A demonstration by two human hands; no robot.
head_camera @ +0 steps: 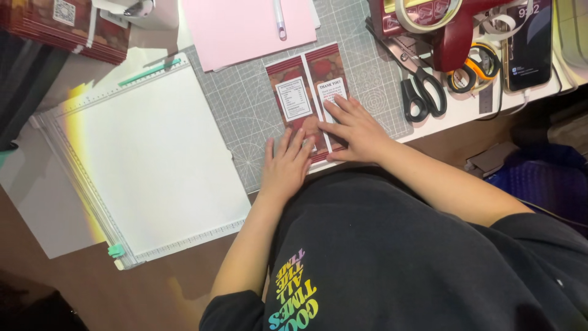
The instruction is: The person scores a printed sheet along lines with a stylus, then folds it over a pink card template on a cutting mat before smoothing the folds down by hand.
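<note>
Red printed wrapper (309, 92) — left hand (286, 165) flat | right hand (354, 129) pressing

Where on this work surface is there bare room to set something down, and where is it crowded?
Free: the white scoring board, and the grey cutting mat between that board and the printed wrapper. Crowded: the right end, with scissors, tape dispenser and phone. The left hand and right hand press the wrapper.

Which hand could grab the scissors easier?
Probably the right hand. It lies on the printed wrapper on the side nearer the scissors; the left hand presses the wrapper's near end, farther away.
</note>
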